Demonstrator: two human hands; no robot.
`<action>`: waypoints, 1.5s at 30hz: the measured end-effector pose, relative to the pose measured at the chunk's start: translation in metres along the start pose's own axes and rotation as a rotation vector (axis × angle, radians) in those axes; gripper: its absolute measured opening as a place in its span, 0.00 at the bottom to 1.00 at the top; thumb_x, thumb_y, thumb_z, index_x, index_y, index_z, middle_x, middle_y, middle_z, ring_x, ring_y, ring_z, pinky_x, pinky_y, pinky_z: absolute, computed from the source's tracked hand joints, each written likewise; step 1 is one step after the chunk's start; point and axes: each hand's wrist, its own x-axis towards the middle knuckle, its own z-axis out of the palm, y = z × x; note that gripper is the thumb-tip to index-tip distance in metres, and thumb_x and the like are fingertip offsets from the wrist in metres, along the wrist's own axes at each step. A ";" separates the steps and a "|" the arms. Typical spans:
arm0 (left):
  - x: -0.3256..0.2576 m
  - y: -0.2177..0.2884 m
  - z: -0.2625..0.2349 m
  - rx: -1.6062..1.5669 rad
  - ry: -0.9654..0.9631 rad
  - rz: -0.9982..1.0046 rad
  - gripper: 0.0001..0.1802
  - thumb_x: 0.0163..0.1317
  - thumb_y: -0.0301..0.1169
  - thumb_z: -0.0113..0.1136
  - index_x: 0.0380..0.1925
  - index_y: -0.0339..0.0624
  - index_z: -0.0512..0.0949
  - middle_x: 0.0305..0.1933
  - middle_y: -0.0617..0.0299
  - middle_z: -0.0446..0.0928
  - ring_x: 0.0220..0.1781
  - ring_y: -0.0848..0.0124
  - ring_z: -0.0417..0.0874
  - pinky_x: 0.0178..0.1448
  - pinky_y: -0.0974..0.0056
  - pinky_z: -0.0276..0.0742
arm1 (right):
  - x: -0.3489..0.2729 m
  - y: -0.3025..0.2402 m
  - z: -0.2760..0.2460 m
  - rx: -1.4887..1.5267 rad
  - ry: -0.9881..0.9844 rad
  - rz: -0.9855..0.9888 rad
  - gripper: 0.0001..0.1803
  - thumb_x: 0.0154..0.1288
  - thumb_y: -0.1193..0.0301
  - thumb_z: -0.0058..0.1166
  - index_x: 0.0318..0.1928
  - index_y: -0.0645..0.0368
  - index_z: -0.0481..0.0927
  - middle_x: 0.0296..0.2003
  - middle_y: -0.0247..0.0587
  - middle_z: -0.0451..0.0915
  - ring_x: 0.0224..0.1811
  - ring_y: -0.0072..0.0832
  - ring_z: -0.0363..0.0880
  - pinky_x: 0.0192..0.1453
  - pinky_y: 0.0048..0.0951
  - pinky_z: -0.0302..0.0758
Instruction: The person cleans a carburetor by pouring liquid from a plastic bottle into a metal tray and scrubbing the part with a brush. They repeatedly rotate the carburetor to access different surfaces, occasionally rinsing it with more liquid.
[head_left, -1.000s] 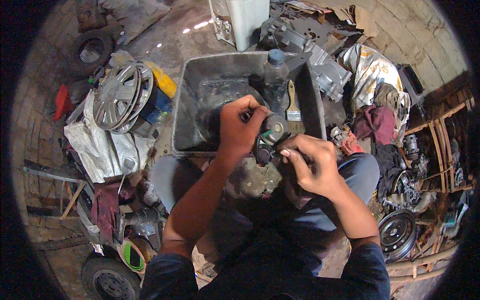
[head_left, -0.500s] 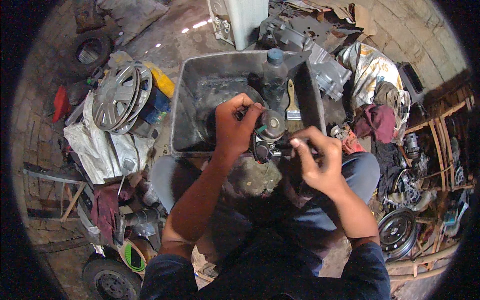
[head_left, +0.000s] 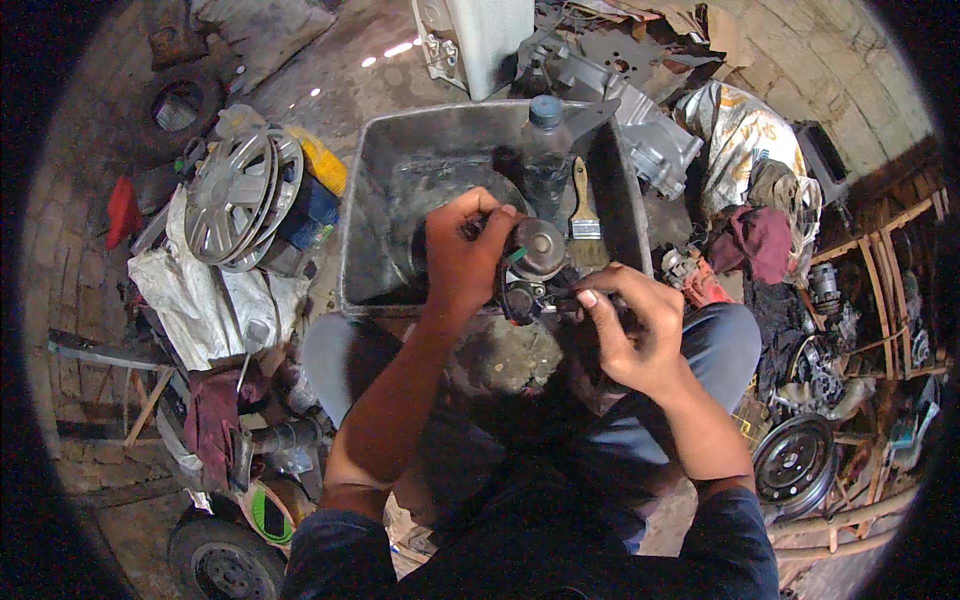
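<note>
Tub (head_left: 352, 215), just one, grey, with one capped bottle (head_left: 545, 160) in it. Two hands meet at its near edge: left hand (head_left: 465, 245) curled, right hand (head_left: 632, 320) half open, fingertips drawn close; I can't tell what either grips. Between them sits one round metal part (head_left: 540, 248). Fingertip work on its dark lower side seems the step; it calls for steadiness and a light touch. One paintbrush (head_left: 583, 210) lies beyond.

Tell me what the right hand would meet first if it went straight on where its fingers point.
Most likely the carburetor-like metal part, just to the left of the right hand; depth is unclear, so they may be touching.
</note>
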 end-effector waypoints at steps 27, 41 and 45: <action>-0.003 0.000 0.007 0.033 0.007 0.070 0.11 0.61 0.25 0.63 0.22 0.33 0.75 0.19 0.65 0.71 0.25 0.81 0.69 0.31 0.67 0.64 | 0.015 -0.022 0.002 0.000 -0.150 0.237 0.02 0.65 0.81 0.58 0.37 0.66 0.81 0.30 0.51 0.82 0.33 0.48 0.85 0.38 0.38 0.79; -0.003 -0.009 0.010 0.022 0.064 0.011 0.13 0.62 0.25 0.63 0.20 0.35 0.74 0.18 0.67 0.70 0.24 0.82 0.67 0.29 0.68 0.63 | 0.011 -0.015 0.015 -0.156 -0.053 0.085 0.02 0.63 0.82 0.61 0.35 0.66 0.81 0.28 0.52 0.82 0.26 0.42 0.82 0.33 0.38 0.76; -0.001 -0.002 0.005 0.042 0.056 0.010 0.13 0.63 0.25 0.63 0.21 0.35 0.74 0.19 0.69 0.70 0.25 0.82 0.67 0.30 0.68 0.63 | 0.001 -0.012 0.020 -0.172 0.045 -0.111 0.06 0.58 0.85 0.62 0.37 0.67 0.81 0.32 0.51 0.83 0.29 0.44 0.82 0.34 0.39 0.77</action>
